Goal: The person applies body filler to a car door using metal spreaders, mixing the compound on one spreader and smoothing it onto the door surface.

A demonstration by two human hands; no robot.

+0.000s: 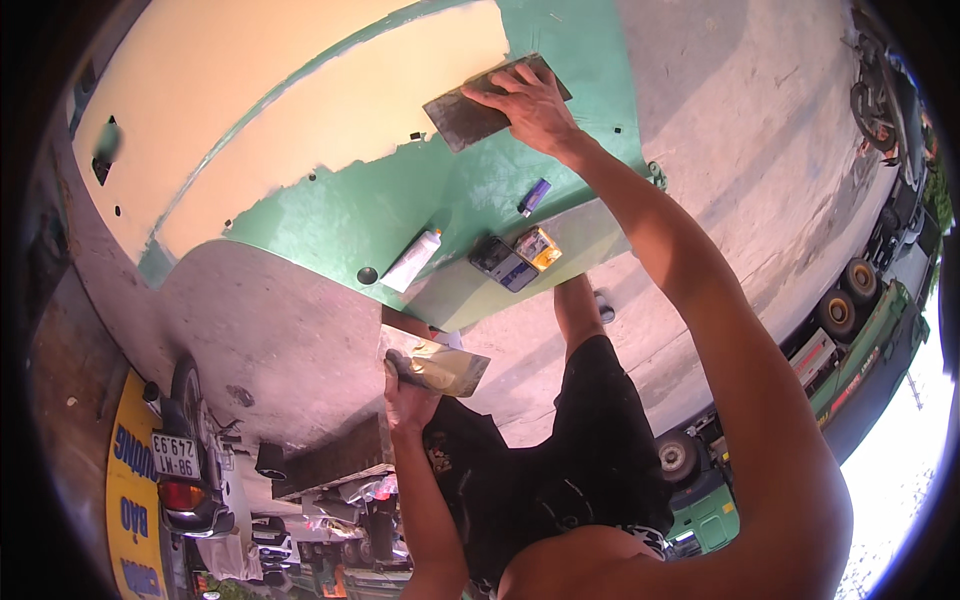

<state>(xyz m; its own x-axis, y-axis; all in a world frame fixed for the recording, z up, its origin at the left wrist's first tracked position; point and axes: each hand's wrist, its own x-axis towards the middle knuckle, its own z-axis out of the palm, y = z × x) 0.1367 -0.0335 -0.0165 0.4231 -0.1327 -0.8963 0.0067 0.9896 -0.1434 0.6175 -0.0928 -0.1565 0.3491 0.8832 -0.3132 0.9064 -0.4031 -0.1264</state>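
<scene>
Flat blade in each hand at the green-and-cream panel

My black shorts [580, 430] are closest to me. Just ahead of them, my left hand [411, 403] pinches a shiny metal plate [447, 368] by its left end, with a dark smear on the plate near my grip. The plate hangs in front of the near edge of the panel [330, 225], and I can't tell whether the two touch.

Along the panel's near side, a white tube [409, 264] lies at a slant beside a round hole. To its right a dark box [503, 264] sits right against a yellow box [539, 248], and a purple lighter [534, 197] lies a little beyond them.

Farther out, my right hand [537, 112] holds a dark rectangular blade [462, 122], fingers spread across its upper face; I can't see how the underside is held. The blade lies over the panel where the bare green meets the cream coat [380, 105], which fills most of the far left part.

Past the panel stretches the concrete floor [730, 130]. A motorbike [190, 500] stands off to the left by a yellow sign [133, 410], and a green truck [872, 365] is well away on the right.
</scene>
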